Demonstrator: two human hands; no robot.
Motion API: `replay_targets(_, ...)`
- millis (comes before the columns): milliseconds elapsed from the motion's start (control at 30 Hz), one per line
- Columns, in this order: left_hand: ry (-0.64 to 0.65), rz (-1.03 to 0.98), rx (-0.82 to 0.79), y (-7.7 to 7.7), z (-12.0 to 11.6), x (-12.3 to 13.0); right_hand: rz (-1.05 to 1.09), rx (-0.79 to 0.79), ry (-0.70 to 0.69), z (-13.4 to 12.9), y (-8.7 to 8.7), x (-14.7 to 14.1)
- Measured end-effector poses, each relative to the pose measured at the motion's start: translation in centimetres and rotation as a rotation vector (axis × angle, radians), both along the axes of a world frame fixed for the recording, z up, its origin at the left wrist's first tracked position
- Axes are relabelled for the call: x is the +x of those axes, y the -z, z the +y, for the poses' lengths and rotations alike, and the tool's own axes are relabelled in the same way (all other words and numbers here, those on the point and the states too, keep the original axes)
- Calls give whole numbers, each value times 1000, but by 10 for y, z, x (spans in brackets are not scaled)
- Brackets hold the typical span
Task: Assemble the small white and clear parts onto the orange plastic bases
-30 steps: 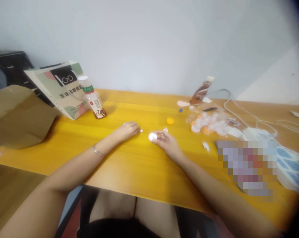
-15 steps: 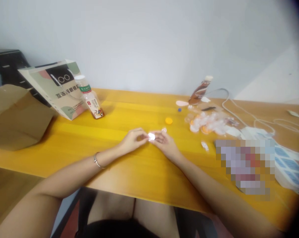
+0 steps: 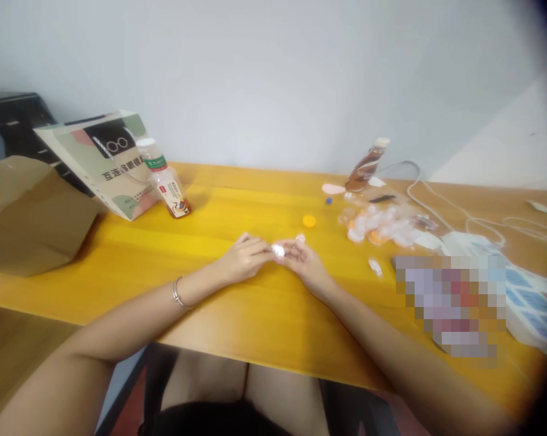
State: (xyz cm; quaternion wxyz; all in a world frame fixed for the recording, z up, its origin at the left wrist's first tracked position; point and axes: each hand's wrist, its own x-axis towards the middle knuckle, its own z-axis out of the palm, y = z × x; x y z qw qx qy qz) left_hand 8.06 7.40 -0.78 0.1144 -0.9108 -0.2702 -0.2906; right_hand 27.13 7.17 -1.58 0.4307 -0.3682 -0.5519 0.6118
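Observation:
Between my two hands, just above the yellow-brown table [image 3: 201, 242], is a small, shiny white roundish thing [image 3: 278, 250]; glare hides its details. My left hand [image 3: 246, 259] pinches its left side, fingers bent together. From the right, my right hand [image 3: 302, 261] grips it between thumb and fingertips. Just beyond my right fingertips lies a small white-and-red patterned piece [image 3: 300, 238]. A flat orange-yellow cap [image 3: 308, 221] lies a little farther back. Off to the right is another small patterned white piece [image 3: 375, 267].
A paper bag [image 3: 119, 163], a labelled bottle [image 3: 168, 181] and a brown cardboard bag [image 3: 32, 212] stand left. A brown drink bottle [image 3: 366, 165], a blue cap [image 3: 328, 201], a pile of white and orange round pieces [image 3: 380, 225], cables [image 3: 464, 213] and a blurred-out item [image 3: 450, 309] are right.
My left fingers have folded closer together, closing the gap between thumb and forefinger. The white thing has tilted slightly and shifted a touch right. My right hand stays nearly still.

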Motion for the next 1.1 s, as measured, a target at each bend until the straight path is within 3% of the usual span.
replay_targets(200, 79, -161, -185, -2, 7, -9, -11, 30, 16, -1, -1, -1)
replay_targets(367, -106, -265, -448, -6, 25, -30, -25, 57, 33, -2, -2, -1)
replay_targets(533, -193, -235, -625, 4, 39, -32, -31, 48, 46, -1, -1, -3)
replay_targets(700, -237, -254, -624, 11, 46, -24, -51, 68, 70, -2, 1, -5)
replay_targets(900, -300, -162, -704, 2, 43, -23, -115, 88, 68, -4, -1, -7)
replay_targets(1100, -313, 215, -327, -5, 36, -19, -119, 62, 45, -4, -2, -7)
